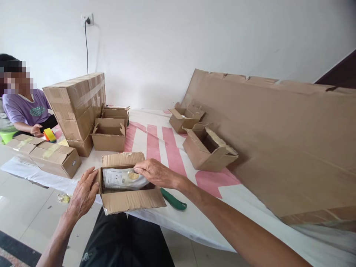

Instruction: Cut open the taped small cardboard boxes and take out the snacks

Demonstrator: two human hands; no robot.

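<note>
An open cardboard box (130, 200) sits at the table's near edge, its flaps spread outward. Inside lies a clear plastic-wrapped packet (118, 179) with a printed white label and a round yellowish sticker. My right hand (155, 172) reaches over the box from the right, its thumb and fingers pinched on the packet's upper right edge. Against the box's left flap rests my left hand (83, 194), fingers stretched out along the cardboard. A dark green curved object (174, 200), perhaps a knife handle, lies just right of the box, partly hidden under a flap.
Taped boxes (79, 96) are stacked at the left, with closed boxes (55, 157) in front. Open boxes (109, 135) stand beside the stack; others (208, 148) stand right, before a large leaning cardboard sheet (278, 141). A person (26, 107) sits far left near a yellow tape roll (49, 134).
</note>
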